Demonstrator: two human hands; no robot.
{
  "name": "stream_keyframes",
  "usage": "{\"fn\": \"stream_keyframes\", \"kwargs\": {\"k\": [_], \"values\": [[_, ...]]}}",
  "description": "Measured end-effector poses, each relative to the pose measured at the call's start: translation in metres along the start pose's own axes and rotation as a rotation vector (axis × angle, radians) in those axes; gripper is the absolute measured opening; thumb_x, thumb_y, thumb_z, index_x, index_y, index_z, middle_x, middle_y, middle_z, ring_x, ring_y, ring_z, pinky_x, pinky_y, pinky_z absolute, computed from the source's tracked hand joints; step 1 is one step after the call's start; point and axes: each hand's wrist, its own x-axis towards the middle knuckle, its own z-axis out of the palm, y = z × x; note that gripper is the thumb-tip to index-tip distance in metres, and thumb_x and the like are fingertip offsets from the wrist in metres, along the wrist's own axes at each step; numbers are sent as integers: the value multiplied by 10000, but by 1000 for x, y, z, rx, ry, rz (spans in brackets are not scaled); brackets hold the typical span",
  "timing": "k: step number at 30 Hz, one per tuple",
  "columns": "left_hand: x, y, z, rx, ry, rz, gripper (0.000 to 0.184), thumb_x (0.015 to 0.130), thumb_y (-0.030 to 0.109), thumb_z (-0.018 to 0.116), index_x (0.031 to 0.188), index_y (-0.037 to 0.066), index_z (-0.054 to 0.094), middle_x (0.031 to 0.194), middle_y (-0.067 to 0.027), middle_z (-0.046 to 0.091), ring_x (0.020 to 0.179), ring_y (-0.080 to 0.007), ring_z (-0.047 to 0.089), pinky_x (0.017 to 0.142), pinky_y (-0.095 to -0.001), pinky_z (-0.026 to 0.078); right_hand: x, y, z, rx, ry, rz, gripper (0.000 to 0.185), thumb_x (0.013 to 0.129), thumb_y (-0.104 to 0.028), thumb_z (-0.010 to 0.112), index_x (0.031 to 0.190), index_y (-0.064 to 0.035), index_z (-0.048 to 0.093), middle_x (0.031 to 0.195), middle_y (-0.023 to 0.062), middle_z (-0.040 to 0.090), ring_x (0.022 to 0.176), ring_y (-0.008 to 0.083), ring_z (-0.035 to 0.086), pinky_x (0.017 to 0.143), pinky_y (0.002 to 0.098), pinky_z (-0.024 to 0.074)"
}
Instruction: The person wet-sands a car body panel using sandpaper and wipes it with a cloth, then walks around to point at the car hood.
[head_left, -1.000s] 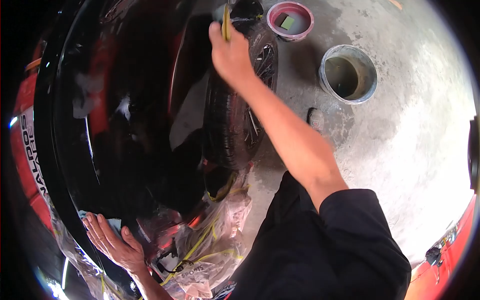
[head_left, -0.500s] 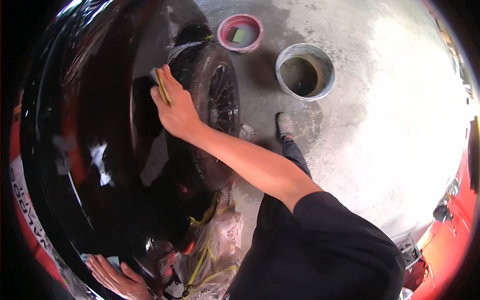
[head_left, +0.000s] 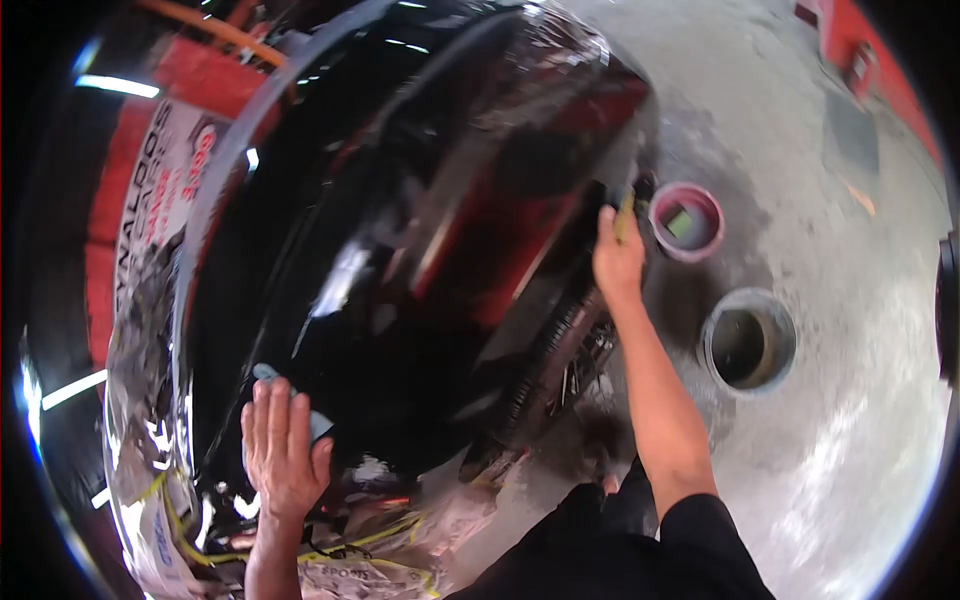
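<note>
A glossy black car body [head_left: 400, 330] with red reflections fills the middle of the head view. My left hand [head_left: 285, 450] lies flat on its panel, fingers stretched out. Under that palm is a light blue sheet or cloth [head_left: 318, 424], mostly covered by the hand. My right hand [head_left: 620, 265] is closed around a thin yellow pad [head_left: 625, 218], held on edge above the car's wheel side. Whether the pad touches anything I cannot tell.
A pink basin [head_left: 718, 225] on the concrete floor holds cloudy water and a green block [head_left: 680, 223]. Nearer stands a grey bucket [head_left: 790, 345] of murky water. Plastic masking film [head_left: 460, 515] with yellow tape hangs at the car's near end. A banner [head_left: 150, 190] is at left.
My view has turned and shifted left, bringing the banner into fuller sight. My left hand has slid forward over the panel with the blue sheet. My right hand still holds the yellow pad, now nearer the basin.
</note>
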Motion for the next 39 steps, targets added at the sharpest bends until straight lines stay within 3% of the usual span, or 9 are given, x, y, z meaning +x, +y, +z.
{"fn": "stream_keyframes", "kwargs": {"k": [8,12,16,22,26,29,30,33,39], "values": [[3,-3,-9,-93,40,-6,518,935,362,659,1361,71,613,1512,-166,498,1453,-354,415,1193,-509,297,-84,-7,29,47,-15,-297,619,1081,-279,477,1563,45,264,1524,270,444,1360,319,501,1143,369,347],[4,-5,-12,-101,61,10,488,976,380,606,1350,66,620,1494,-167,515,1454,-350,413,1203,-498,276,3,3,18,116,-1,36,610,1070,-453,485,1293,108,576,1210,228,668,1097,314,606,993,408,443],[1,-8,-11,-123,76,7,497,959,367,632,1360,76,613,1508,-161,503,1457,-348,409,1201,-495,283,-59,3,38,201,160,-304,598,1079,-422,485,1286,132,574,1233,221,659,1091,290,589,1006,413,432],[3,-6,-11,-114,68,13,504,942,368,644,1356,82,613,1513,-163,495,1451,-353,415,1201,-502,280,3,-4,17,191,73,-16,589,1077,-453,476,1166,113,610,1053,156,671,950,225,568,890,372,457],[4,-6,-9,-108,52,10,508,953,377,632,1356,69,608,1520,-169,488,1457,-360,404,1209,-506,261,-39,16,10,188,-167,99,608,1082,-429,470,1376,102,507,1345,171,583,1222,247,520,1099,373,359],[1,-6,-7,-107,29,18,508,976,378,600,1370,58,595,1532,-182,472,1467,-375,386,1207,-517,264,-69,0,22,204,-6,-80,596,1085,-378,478,1451,91,448,1475,194,501,1368,273,451,1167,363,302],[1,-5,-6,-100,25,16,507,983,377,588,1375,56,590,1532,-186,470,1467,-378,385,1206,-520,267,-51,12,27,193,79,-113,550,1080,-390,486,1348,84,553,1277,180,642,1177,247,579,1042,366,419],[1,-4,-5,-90,13,12,500,1022,372,523,1397,44,569,1533,-204,463,1462,-394,386,1197,-533,281,-14,-6,7,214,62,55,562,1067,-466,485,1139,74,622,954,72,620,888,193,520,844,368,444],[1,-2,-5,-43,0,21,504,1056,378,448,1397,23,560,1533,-214,456,1459,-405,387,1198,-537,276,-57,7,16,254,36,-48,560,1074,-466,464,1210,60,601,1002,45,603,948,153,524,881,331,442]]}}
